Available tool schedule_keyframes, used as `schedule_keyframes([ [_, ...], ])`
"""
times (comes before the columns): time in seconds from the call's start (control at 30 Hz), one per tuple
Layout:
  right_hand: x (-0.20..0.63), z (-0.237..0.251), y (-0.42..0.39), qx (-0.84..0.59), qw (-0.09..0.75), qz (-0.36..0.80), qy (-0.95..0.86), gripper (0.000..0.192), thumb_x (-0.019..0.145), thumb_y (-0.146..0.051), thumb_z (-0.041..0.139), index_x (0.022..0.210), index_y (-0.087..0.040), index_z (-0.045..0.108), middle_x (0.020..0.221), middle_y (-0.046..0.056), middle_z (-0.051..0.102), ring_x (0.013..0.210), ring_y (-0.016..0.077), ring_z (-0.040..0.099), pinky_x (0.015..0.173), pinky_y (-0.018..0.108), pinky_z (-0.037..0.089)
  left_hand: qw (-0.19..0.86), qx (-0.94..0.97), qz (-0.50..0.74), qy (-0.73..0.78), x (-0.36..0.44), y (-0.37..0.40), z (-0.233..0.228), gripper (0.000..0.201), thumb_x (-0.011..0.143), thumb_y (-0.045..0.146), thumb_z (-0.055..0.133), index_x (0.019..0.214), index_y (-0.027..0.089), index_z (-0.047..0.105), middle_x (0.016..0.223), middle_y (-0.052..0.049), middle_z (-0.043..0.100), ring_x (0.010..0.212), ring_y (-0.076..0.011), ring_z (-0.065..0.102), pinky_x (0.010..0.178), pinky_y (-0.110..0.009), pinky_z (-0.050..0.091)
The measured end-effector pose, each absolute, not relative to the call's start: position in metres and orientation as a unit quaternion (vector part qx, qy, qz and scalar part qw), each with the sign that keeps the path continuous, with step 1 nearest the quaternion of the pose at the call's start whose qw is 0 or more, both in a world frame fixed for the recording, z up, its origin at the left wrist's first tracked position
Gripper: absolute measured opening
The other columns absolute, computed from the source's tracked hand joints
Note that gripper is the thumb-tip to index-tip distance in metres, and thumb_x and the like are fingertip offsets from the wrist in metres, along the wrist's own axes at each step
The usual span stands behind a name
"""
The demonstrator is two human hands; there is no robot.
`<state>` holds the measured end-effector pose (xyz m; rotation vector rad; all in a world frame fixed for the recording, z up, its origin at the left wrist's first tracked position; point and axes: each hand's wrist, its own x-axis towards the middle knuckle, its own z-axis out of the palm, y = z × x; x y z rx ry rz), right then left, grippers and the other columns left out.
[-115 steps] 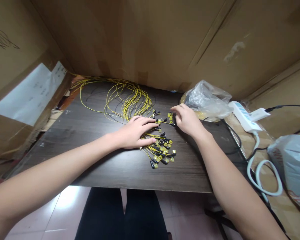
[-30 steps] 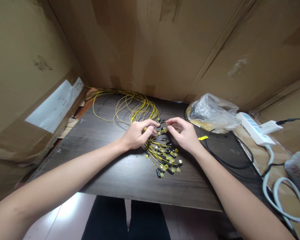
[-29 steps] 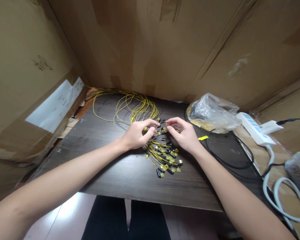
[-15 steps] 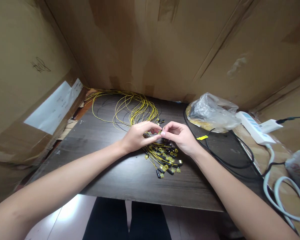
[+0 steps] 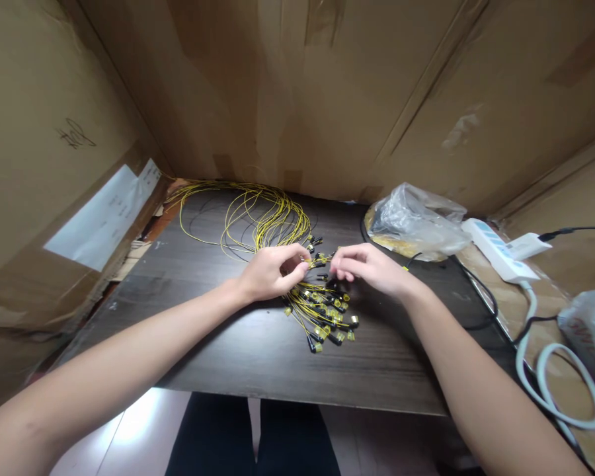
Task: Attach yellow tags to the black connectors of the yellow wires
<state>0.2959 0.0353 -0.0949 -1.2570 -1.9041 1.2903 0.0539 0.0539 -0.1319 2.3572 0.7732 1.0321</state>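
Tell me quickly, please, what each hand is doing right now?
Left hand: closed, pinching one connector end of the yellow wires.
Right hand: fingers curled at the connector ends; grip cannot be told.

Dark wood-grain bench (image 5: 218, 344), matt, faintly streaked, lower middle of the frame. Thin yellow wires (image 5: 258, 218) in smooth, slightly glossy plastic sheathing, upper middle; black plastic connectors (image 5: 327, 317) with yellow tags, mid-frame. Brown cardboard walls (image 5: 327, 92), matt, rough, creased, taped in shiny strips, across the top. White paper label (image 5: 104, 218), flat and dull, at left. Clear crinkled plastic bag (image 5: 416, 215), glossy, at right. White power strip (image 5: 498, 248) of smooth hard plastic, with white rubbery cable (image 5: 550, 370), far right. Pale glossy floor tiles (image 5: 129, 436), reflective, bottom left.
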Motion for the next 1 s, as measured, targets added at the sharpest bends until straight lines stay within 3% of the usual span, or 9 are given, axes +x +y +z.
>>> schedule_keyframes([
  [0.1,0.311,-0.093,0.039,-0.483,0.171,0.462,-0.723,0.018,0.080,-0.033,0.067,0.083,-0.016,0.072,0.068,0.001,0.065,0.056,0.0129,0.054,0.055,0.025,0.041,0.239,0.857,0.353,0.288,0.051,0.053,-0.129,0.017,0.094,0.028,0.050,0.092,0.015,0.061,0.067,0.001,0.062,0.055,-0.0111,0.053,0.056,-0.023,0.042],
  [0.27,0.312,-0.095,0.037,-0.472,0.135,0.458,-0.741,0.026,0.077,-0.027,0.065,0.099,-0.017,0.074,0.063,-0.003,0.058,0.051,0.0110,0.049,0.051,0.023,0.035,0.235,0.870,0.341,0.268,0.049,0.054,-0.127,0.029,0.096,0.026,0.037,0.073,0.017,0.051,0.062,0.001,0.055,0.055,-0.0121,0.050,0.058,-0.024,0.040],
  [0.4,0.307,-0.096,0.036,-0.478,0.111,0.431,-0.757,0.025,0.077,-0.028,0.065,0.097,-0.016,0.074,0.059,-0.004,0.054,0.049,0.0098,0.043,0.048,0.023,0.031,0.207,0.876,0.334,0.281,0.050,0.054,-0.129,0.031,0.095,0.027,0.038,0.067,0.018,0.048,0.056,0.003,0.048,0.050,-0.0113,0.041,0.053,-0.024,0.034],
  [0.53,0.302,-0.094,0.036,-0.485,0.099,0.410,-0.766,0.023,0.078,-0.032,0.065,0.091,-0.014,0.073,0.060,-0.003,0.053,0.053,0.0109,0.043,0.051,0.024,0.031,0.189,0.891,0.326,0.254,0.053,0.048,-0.125,0.024,0.093,0.025,0.043,0.074,0.017,0.056,0.061,0.001,0.056,0.052,-0.0113,0.046,0.055,-0.024,0.037],
  [0.67,0.299,-0.094,0.034,-0.474,0.124,0.399,-0.775,0.022,0.083,-0.035,0.061,0.089,-0.015,0.069,0.063,-0.002,0.056,0.057,0.0130,0.047,0.056,0.026,0.036,0.161,0.927,0.289,0.178,0.058,0.040,-0.120,0.025,0.097,0.027,0.043,0.086,0.016,0.063,0.078,-0.005,0.068,0.073,-0.0177,0.060,0.070,-0.030,0.045],
  [0.8,0.298,-0.096,0.032,-0.462,0.184,0.397,-0.771,0.019,0.085,-0.035,0.060,0.089,-0.017,0.065,0.074,0.002,0.063,0.064,0.0145,0.053,0.061,0.027,0.042,0.168,0.939,0.253,0.164,0.061,0.040,-0.121,0.024,0.100,0.027,0.042,0.094,0.017,0.064,0.096,-0.008,0.072,0.094,-0.0226,0.062,0.090,-0.037,0.045],
  [0.9,0.296,-0.101,0.032,-0.470,0.221,0.413,-0.748,0.017,0.084,-0.034,0.061,0.088,-0.017,0.062,0.076,0.002,0.064,0.065,0.0147,0.055,0.060,0.027,0.044,0.181,0.933,0.257,0.177,0.061,0.043,-0.124,0.023,0.101,0.026,0.042,0.093,0.017,0.061,0.102,-0.008,0.072,0.098,-0.0229,0.062,0.099,-0.041,0.042],
  [1.0,0.291,-0.106,0.032,-0.483,0.251,0.422,-0.725,0.017,0.083,-0.034,0.062,0.088,-0.018,0.060,0.068,-0.001,0.059,0.059,0.0137,0.053,0.056,0.026,0.042,0.196,0.923,0.270,0.192,0.060,0.044,-0.125,0.020,0.099,0.025,0.043,0.093,0.017,0.059,0.099,-0.008,0.071,0.096,-0.0226,0.063,0.097,-0.041,0.043],
])
